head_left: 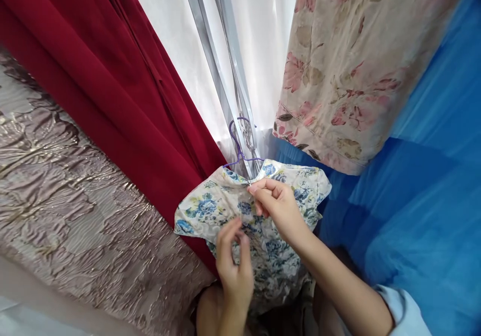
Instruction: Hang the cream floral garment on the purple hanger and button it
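Note:
A short-sleeved dress (pixel 208 208), white with blue flowers and some yellow-green leaves, hangs in front of me on a thin purple hanger (pixel 239 153). At the middle of its neckline, my right hand (pixel 276 203) is closed in a pinch on a small silvery piece that looks like a zipper pull (pixel 249 182). Lower down, my left hand (pixel 235 256) is held in front of the dress with its fingers bent and the thumb apart. The left fingertips are slightly blurred, and nothing shows between them. The lower part of the dress is partly hidden behind my hands.
Grey metal bars (pixel 225 60) rise behind the hanger against white cloth (pixel 161 10). Dark red fabric (pixel 124 100) and a shiny embossed fabric (pixel 75 200) hang at the left. On the right are a pink-flowered cloth (pixel 338 85) and blue fabric (pixel 421 200).

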A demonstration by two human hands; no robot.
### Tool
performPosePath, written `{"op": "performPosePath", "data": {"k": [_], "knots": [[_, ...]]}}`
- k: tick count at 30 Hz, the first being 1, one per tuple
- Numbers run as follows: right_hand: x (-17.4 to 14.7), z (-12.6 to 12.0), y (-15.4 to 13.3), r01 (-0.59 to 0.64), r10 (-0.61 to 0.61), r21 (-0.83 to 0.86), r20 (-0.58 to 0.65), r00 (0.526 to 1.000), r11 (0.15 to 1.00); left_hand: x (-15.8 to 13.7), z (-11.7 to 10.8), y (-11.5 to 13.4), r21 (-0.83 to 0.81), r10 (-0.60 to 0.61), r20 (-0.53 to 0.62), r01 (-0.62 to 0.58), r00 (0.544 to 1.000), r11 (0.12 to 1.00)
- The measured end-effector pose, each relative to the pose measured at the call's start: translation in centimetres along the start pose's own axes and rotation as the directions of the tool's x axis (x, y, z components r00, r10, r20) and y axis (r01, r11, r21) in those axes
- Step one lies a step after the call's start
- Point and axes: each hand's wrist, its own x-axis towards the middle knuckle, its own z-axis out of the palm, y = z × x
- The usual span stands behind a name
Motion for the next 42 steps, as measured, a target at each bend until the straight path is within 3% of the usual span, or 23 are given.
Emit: {"op": "performPosePath", "data": {"k": [2, 4, 6, 8, 11, 15, 18, 21, 24, 27, 29, 32, 34, 37, 40, 42], "knots": [[-0.3, -0.1, -0.2, 0.024, -0.024, -0.005, 0.015, 1.000, 1.000, 5.2, -0.9, 2.1, 0.045, 0.101, 0.070, -0.104, 0.992, 0.994], [-0.2, -0.1, -0.3, 0.045, -0.045, -0.005, 0.027, 0.999, 0.999, 9.7, -1.3, 4.0, 0.099, 0.110, 0.255, -0.139, 0.961, 0.985], [0.1, -0.1, -0.2, 0.070, -0.070, -0.004, 0.024, 0.997, 0.998, 12.5, -1.3, 5.3, 0.150, 0.142, 0.389, -0.215, 0.910, 0.965], [0.6, -0.1, 0.2, 0.090, -0.090, -0.009, 0.011, 0.996, 0.996, 13.8, -1.0, 6.0, 0.167, 0.194, 0.426, -0.288, 0.883, 0.943], [1.2, 0.0, 1.6, 0.093, -0.094, -0.055, -0.031, 0.995, 0.994, 13.8, -0.6, 6.3, 0.165, 0.265, 0.330, -0.332, 0.906, 0.929], [0.0, -0.6, 4.8, 0.010, -0.018, -0.152, -0.048, 0.999, 0.988, 14.4, -1.6, 6.2, 0.172, 0.235, 0.022, -0.235, 0.972, 0.957], [-2.7, -2.1, 6.8, -0.068, 0.068, -0.182, -0.009, 0.998, 0.981, 16.2, -4.3, 4.6, 0.155, 0.117, -0.109, -0.100, 0.987, 0.983], [-5.7, -3.3, 7.9, -0.131, 0.136, -0.213, 0.011, 0.991, 0.968, 17.4, -7.9, 1.0, 0.143, 0.021, -0.172, 0.004, 0.985, 0.990], [-7.9, -3.7, 8.6, -0.199, 0.212, -0.241, 0.029, 0.977, 0.950, 16.2, -10.4, -3.5, 0.092, -0.081, -0.326, 0.117, 0.942, 0.989], [-9.6, -4.1, 9.4, -0.231, 0.258, -0.261, 0.075, 0.963, 0.937, 12.8, -10.5, -7.0, 0.057, -0.244, -0.404, 0.290, 0.882, 0.955], [-10.5, -5.0, 10.3, -0.241, 0.274, -0.265, 0.094, 0.957, 0.934, 9.8, -9.4, -8.2, 0.057, -0.313, -0.360, 0.356, 0.879, 0.933], [-12.0, -7.4, 12.4, -0.272, 0.302, -0.295, 0.060, 0.951, 0.916, 5.3, -6.9, -8.6, 0.029, -0.420, -0.205, 0.435, 0.884, 0.900], [-12.9, -9.0, 13.8, -0.294, 0.319, -0.340, 0.019, 0.948, 0.893, 2.8, -5.2, -8.1, -0.026, -0.449, -0.114, 0.449, 0.886, 0.893], [-13.7, -10.5, 14.5, -0.330, 0.370, -0.469, -0.007, 0.929, 0.819, 0.5, -3.3, -5.5, -0.194, -0.373, -0.083, 0.352, 0.924, 0.916], [-13.7, -10.7, 12.3, -0.306, 0.384, -0.615, -0.005, 0.924, 0.727, 0.0, -2.1, -0.8, -0.254, -0.199, -0.010, 0.190, 0.980, 0.948], [-13.5, -10.2, 9.6, -0.221, 0.326, -0.604, 0.068, 0.943, 0.766, 0.6, -1.2, 2.6, -0.165, -0.026, 0.144, 0.050, 0.989, 0.985]]}}
